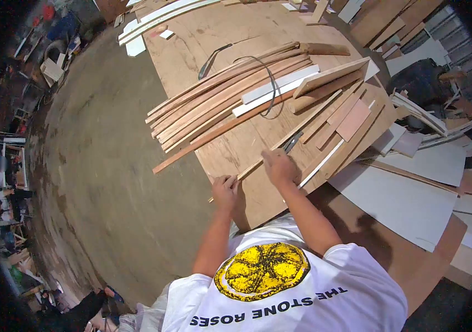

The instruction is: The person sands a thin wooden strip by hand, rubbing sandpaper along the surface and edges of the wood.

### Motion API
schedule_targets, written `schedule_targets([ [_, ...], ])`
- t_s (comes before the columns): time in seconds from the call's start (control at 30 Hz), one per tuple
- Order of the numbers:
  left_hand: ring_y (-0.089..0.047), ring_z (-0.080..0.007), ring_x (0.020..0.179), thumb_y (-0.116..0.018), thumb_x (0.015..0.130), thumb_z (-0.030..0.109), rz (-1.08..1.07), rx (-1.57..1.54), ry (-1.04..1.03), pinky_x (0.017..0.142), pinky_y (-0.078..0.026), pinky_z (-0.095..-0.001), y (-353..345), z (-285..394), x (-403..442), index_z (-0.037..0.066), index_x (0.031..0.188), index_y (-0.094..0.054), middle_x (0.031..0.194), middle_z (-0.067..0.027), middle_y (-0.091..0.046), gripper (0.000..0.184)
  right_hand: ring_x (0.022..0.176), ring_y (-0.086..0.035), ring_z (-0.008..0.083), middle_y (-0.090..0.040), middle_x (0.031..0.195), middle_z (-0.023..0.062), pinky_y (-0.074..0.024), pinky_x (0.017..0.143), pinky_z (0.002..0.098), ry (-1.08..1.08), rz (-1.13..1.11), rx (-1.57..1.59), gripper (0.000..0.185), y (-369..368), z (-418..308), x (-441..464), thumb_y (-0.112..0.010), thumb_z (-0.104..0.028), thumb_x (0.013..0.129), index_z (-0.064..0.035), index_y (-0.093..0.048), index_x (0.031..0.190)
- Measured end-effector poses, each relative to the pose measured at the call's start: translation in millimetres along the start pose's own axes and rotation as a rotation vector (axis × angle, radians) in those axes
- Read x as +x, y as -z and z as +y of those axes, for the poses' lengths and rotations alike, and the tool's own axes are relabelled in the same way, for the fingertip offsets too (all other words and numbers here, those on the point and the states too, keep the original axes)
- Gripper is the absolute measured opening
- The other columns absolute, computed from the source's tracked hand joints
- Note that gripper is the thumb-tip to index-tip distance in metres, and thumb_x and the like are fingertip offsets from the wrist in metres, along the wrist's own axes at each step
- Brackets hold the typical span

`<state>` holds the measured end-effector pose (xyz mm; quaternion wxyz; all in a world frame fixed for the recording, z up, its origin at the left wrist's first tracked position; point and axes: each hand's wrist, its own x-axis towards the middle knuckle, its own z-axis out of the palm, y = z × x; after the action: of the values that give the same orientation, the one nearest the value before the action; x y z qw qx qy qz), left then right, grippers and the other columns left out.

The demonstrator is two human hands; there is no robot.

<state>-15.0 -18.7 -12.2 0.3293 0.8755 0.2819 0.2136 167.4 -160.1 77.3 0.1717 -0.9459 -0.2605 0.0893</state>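
A thin wood strip [251, 169] runs diagonally across the near end of the plywood tabletop [263, 202]. My left hand [225, 191] is closed round its lower end, by the table's left edge. Farther up the strip, my right hand [280, 166] is closed with its fingertips on the wood. Just past the right knuckles is a dark grey hand tool [293, 142]; its kind is unclear, and I cannot tell whether the hand touches it. A narrow white-edged strip [322, 162] lies to the right of that hand.
Several long wood strips [219, 102] lie stacked beyond my hands, with white strips [277, 90] and a looped dark cable [273, 88] on top. Boards [352, 122] cover the table's right side. White panels [402, 199] lean at right. Concrete floor [108, 138] extends left.
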Motion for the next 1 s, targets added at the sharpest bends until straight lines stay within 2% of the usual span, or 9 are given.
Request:
schedule_targets([
  [0.03,-0.07,-0.0319,0.099,-0.09,0.085,0.021,0.01,0.0,-0.001,0.088,-0.058,-0.044,0.2,1.8,-0.6,0.013,0.111,-0.087,0.103,-0.0103,-0.076,0.027,0.107,-0.073,0.0422,-0.072,0.124,0.0127,-0.0599,0.092,0.0538,-0.055,0.042,0.01,0.033,-1.1,2.5,3.5,-0.07,-0.038,0.104,-0.0252,-0.073,0.134],
  [0.13,-0.069,-0.0309,0.098,-0.09,0.082,0.018,0.032,0.034,0.0,0.087,-0.057,-0.0439,-1.7,2.5,-3.9,0.013,0.108,-0.086,0.101,-0.0079,-0.076,0.027,0.112,-0.073,0.0392,-0.071,0.127,0.0137,-0.0598,0.093,0.0537,-0.057,-0.158,-0.021,0.033,1.5,-20.4,-2.6,-0.069,-0.041,0.104,-0.0245,-0.076,0.131],
  [0.23,-0.069,-0.0299,0.098,-0.091,0.081,0.016,0.041,0.034,-0.007,0.087,-0.057,-0.0435,-7.1,-2.0,-4.4,0.014,0.107,-0.086,0.1,-0.0067,-0.075,0.027,0.105,-0.077,0.0399,-0.078,0.118,0.0132,-0.0617,0.087,0.0574,-0.024,-0.219,0.089,0.041,24.5,-63.0,-36.9,-0.061,-0.053,0.108,-0.018,-0.079,0.119],
  [0.33,-0.07,-0.0304,0.1,-0.092,0.081,0.02,0.03,0.005,0.017,0.087,-0.058,-0.0433,-5.4,-3.2,-6.3,0.015,0.11,-0.088,0.102,-0.0086,-0.075,0.029,0.115,-0.073,0.0389,-0.075,0.123,0.0144,-0.06,0.091,0.0552,-0.029,-0.223,0.035,0.034,2.5,-33.1,-13.3,-0.063,-0.049,0.107,-0.0243,-0.078,0.125],
  [0.43,-0.07,-0.0308,0.099,-0.092,0.082,0.022,0.032,-0.016,0.04,0.087,-0.058,-0.0435,-5.9,-3.1,-5.7,0.015,0.11,-0.088,0.102,-0.0095,-0.075,0.029,0.112,-0.074,0.0409,-0.076,0.125,0.0129,-0.0598,0.092,0.0574,-0.293,-0.191,-0.006,0.037,1.4,-12.0,18.1,-0.059,-0.053,0.108,-0.0258,-0.077,0.124],
  [0.63,-0.066,-0.0316,0.092,-0.091,0.084,0.021,0.038,-0.029,0.043,0.083,-0.055,-0.0454,-10.8,-4.4,-6.9,0.014,0.108,-0.088,0.094,-0.0099,-0.07,0.026,0.102,-0.077,0.0425,-0.08,0.111,0.0155,-0.0608,0.085,0.0564,-0.147,-0.171,0.036,0.051,7.3,-47.4,-33.6,-0.06,-0.06,0.107,-0.0133,-0.079,0.11],
  [0.73,-0.065,-0.0321,0.091,-0.09,0.084,0.021,0.042,-0.038,0.071,0.082,-0.053,-0.0462,-4.9,4.5,-6.3,0.012,0.107,-0.088,0.091,-0.0108,-0.067,0.025,0.103,-0.075,0.0436,-0.079,0.115,0.0165,-0.0595,0.086,0.0577,0.024,-0.203,0.021,0.047,-10.8,-13.4,-14.5,-0.061,-0.056,0.107,-0.0126,-0.079,0.114],
  [0.87,-0.063,-0.0287,0.088,-0.091,0.081,0.016,0.058,-0.008,0.054,0.079,-0.054,-0.0426,-2.5,8.0,-3.9,0.013,0.102,-0.086,0.086,-0.0064,-0.065,0.022,0.103,-0.075,0.0431,-0.078,0.117,0.0165,-0.0599,0.088,0.054,-0.115,-0.085,0.049,0.041,-42.9,30.7,6.8,-0.063,-0.052,0.106,-0.0167,-0.08,0.118],
  [1.0,-0.063,-0.0289,0.089,-0.091,0.081,0.016,0.06,-0.004,0.009,0.08,-0.054,-0.0423,2.5,10.1,-2.4,0.012,0.104,-0.087,0.087,-0.0071,-0.066,0.024,0.102,-0.075,0.043,-0.079,0.114,0.0158,-0.0603,0.087,0.0513,-0.196,-0.248,0.021,0.034,7.1,-49.3,-27.7,-0.07,-0.045,0.104,-0.015,-0.081,0.116],
])
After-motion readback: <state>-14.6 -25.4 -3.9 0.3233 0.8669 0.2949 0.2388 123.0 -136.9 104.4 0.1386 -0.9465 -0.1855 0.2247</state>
